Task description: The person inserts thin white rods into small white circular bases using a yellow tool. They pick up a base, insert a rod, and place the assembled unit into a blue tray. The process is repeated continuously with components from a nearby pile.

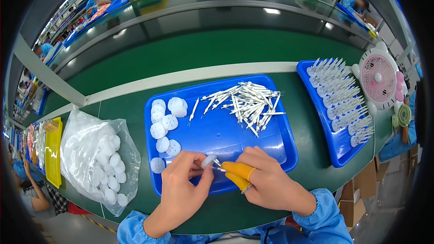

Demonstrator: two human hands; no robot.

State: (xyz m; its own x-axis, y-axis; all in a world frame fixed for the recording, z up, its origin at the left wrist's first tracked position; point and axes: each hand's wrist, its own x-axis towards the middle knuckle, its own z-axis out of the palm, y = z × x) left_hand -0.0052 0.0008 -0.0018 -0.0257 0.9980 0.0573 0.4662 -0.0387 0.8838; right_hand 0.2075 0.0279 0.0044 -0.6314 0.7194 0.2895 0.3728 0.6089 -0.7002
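Observation:
Over the near edge of a blue tray [199, 144], my left hand [186, 185] pinches a small translucent white disc [208, 161] between thumb and forefinger. My right hand [262, 178], with yellow finger cots on two fingers, pinches a thin white stick [219, 169] whose end is at the disc. Whether the stick is seated in the disc I cannot tell. Several similar discs with small holes [158, 130] lie along the tray's left side. A loose pile of thin white sticks [255, 106] fills its far right, and one single stick [194, 109] lies apart.
To the left stand a clear bag of white round pieces [97, 153] and a yellow tray [53, 153]. At the right, a blue tray [337, 153] holds rows of discs with upright sticks, beside a pink-and-white fan [379, 77]. A conveyor belt [203, 40] runs beyond; other people work there.

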